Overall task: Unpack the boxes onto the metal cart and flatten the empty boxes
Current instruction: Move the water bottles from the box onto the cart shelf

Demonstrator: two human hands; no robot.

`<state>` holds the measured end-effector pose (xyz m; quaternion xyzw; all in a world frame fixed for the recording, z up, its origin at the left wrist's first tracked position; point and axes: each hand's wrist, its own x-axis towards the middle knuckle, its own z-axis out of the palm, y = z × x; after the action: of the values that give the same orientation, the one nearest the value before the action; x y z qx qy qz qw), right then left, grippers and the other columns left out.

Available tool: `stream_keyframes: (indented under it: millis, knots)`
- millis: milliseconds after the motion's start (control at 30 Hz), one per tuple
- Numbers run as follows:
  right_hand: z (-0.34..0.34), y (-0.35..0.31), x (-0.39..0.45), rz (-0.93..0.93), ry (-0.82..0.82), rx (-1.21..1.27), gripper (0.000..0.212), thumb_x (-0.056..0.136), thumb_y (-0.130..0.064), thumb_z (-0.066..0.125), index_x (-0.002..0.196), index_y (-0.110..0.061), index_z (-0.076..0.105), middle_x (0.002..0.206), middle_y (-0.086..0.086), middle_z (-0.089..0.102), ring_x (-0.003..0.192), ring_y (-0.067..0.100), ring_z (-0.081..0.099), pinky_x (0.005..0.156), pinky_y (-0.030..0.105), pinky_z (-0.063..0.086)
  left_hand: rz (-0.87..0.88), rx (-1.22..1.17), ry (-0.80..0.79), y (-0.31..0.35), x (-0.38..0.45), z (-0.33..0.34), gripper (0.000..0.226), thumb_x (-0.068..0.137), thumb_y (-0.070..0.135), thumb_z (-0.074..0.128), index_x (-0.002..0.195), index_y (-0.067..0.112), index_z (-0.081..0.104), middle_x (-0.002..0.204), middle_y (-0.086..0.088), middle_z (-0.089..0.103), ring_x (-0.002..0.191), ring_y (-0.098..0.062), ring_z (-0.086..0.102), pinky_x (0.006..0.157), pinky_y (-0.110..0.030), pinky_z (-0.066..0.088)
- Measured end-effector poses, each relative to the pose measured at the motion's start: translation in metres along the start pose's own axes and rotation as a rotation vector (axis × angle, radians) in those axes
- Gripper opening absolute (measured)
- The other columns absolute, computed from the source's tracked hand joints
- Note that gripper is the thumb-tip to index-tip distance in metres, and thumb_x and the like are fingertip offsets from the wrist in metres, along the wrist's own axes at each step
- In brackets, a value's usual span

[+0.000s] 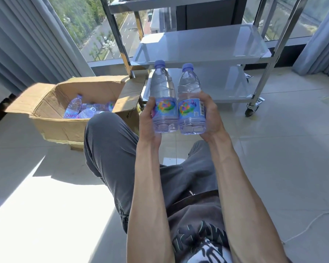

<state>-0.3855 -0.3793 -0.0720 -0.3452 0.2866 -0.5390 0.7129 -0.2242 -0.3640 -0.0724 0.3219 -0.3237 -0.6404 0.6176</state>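
I hold two water bottles upright, side by side and touching, in front of the metal cart (201, 59). My left hand (147, 120) wraps the left bottle (164, 95) at its lower half, thumb on the coloured label, fingers curled round behind. My right hand (210, 118) grips the right bottle (190, 99) the same way, fingers curved over the label's barcode side. Both bottles are clear with blue caps; the caps sit level with the front edge of the cart's middle shelf (201, 44), which is bare steel. The lower shelf (226, 86) shows behind the bottles. Left of the cart, touching its front leg, the cardboard box (65, 114) stands open on the tiled floor (283, 149), flaps spread outward. Inside it lie more bottles (84, 109) on their sides, the count unclear. My left knee, in grey trousers (110, 149), is in front of the box's near right corner. The cart's front right caster (252, 110) rests on the floor. Grey curtains (23, 38) hang left of the cart by the window.
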Motion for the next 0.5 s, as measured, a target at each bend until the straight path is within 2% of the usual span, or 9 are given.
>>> stream_keyframes:
  millis: [67, 133, 233, 300, 367, 433, 500]
  knots:
    - [-0.003, 0.0, 0.0, -0.01, 0.011, -0.023, 0.045, 0.097, -0.038, 0.052, 0.124, -0.003, 0.058, 0.115, 0.021, 0.064, 0.105, 0.04, 0.062, 0.093, 0.052, 0.05, -0.022, 0.011, 0.047, 0.0, 0.0, -0.002, 0.042, 0.101, 0.036, 0.044, 0.123, 0.004, 0.061, 0.113, -0.013, 0.067, 0.107, -0.03, 0.064, 0.097, -0.046, 0.051]
    - [-0.006, 0.002, 0.001, -0.031, 0.024, -0.089, 0.058, 0.094, -0.043, 0.059, 0.131, 0.001, 0.054, 0.124, 0.028, 0.061, 0.11, 0.044, 0.062, 0.094, 0.057, 0.05, -0.046, 0.019, 0.064, 0.0, 0.0, -0.001, 0.049, 0.099, 0.038, 0.047, 0.13, 0.002, 0.057, 0.118, -0.016, 0.063, 0.11, -0.033, 0.062, 0.096, -0.046, 0.051]
    - [-0.009, 0.004, 0.002, -0.046, 0.079, -0.131, 0.086, 0.074, -0.048, 0.08, 0.129, 0.011, 0.049, 0.119, 0.034, 0.061, 0.101, 0.045, 0.064, 0.09, 0.06, 0.051, -0.059, 0.003, -0.049, -0.002, 0.002, 0.004, 0.059, 0.093, 0.049, 0.055, 0.134, 0.006, 0.054, 0.125, -0.017, 0.061, 0.114, -0.033, 0.061, 0.098, -0.049, 0.049]
    - [-0.012, 0.003, 0.004, -0.045, 0.085, -0.123, 0.086, 0.076, -0.048, 0.078, 0.13, 0.01, 0.048, 0.123, 0.037, 0.056, 0.106, 0.049, 0.061, 0.095, 0.068, 0.045, -0.067, -0.028, -0.08, -0.001, 0.002, 0.004, 0.058, 0.089, 0.047, 0.056, 0.132, 0.008, 0.053, 0.119, -0.013, 0.064, 0.108, -0.029, 0.065, 0.092, -0.046, 0.054]
    - [-0.013, 0.0, 0.005, -0.044, 0.097, -0.091, 0.079, 0.082, -0.046, 0.073, 0.134, 0.006, 0.046, 0.133, 0.039, 0.047, 0.119, 0.055, 0.051, 0.101, 0.074, 0.034, -0.064, -0.047, -0.093, 0.001, 0.002, 0.004, 0.053, 0.092, 0.042, 0.051, 0.133, 0.008, 0.052, 0.117, -0.012, 0.066, 0.108, -0.028, 0.065, 0.091, -0.046, 0.054]
    - [-0.012, -0.001, 0.006, -0.047, 0.083, -0.047, 0.073, 0.084, -0.043, 0.071, 0.135, 0.004, 0.047, 0.137, 0.038, 0.043, 0.126, 0.057, 0.044, 0.104, 0.074, 0.03, -0.072, -0.054, -0.097, 0.002, 0.004, 0.005, 0.044, 0.098, 0.037, 0.048, 0.129, 0.007, 0.054, 0.113, -0.012, 0.066, 0.104, -0.027, 0.066, 0.09, -0.045, 0.054]
    - [-0.012, 0.001, 0.006, -0.055, 0.057, -0.039, 0.072, 0.082, -0.042, 0.074, 0.133, 0.002, 0.05, 0.135, 0.037, 0.047, 0.124, 0.055, 0.047, 0.105, 0.071, 0.033, -0.106, -0.036, -0.056, 0.0, 0.006, 0.004, 0.036, 0.101, 0.035, 0.043, 0.116, 0.007, 0.059, 0.098, -0.01, 0.068, 0.088, -0.023, 0.068, 0.079, -0.037, 0.056]
